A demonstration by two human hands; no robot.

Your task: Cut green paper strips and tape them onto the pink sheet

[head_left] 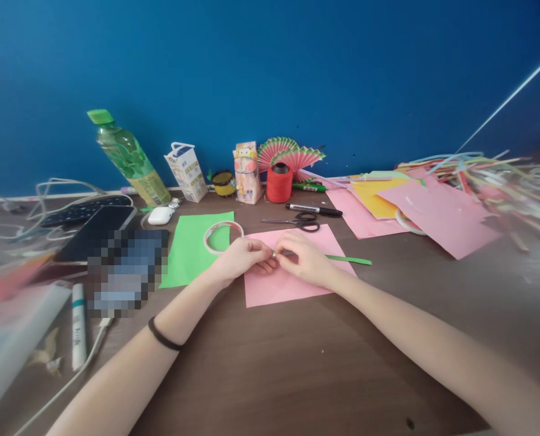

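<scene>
Over a pink sheet of paper (270,292), my left hand (247,257) and my right hand (302,255) meet with their fingertips pinched close together. A narrow green paper strip (349,259) runs between them; its free end sticks out past my right hand toward the right. A small bit of the strip shows at the fingertips, and the rest is hidden by my right hand. Left of the pink sheet lies a green sheet of paper (192,248) with a roll of tape (207,242) on it. Black scissors (307,221) lie just behind my right hand.
A black marker (313,210), a red thread spool (279,184), a carton (186,175) and a green bottle (131,157) stand or lie toward the blue wall. Coloured sheets (437,212) are piled at right. Phones (97,233), a white marker (78,327) and a cable (65,390) occupy the left.
</scene>
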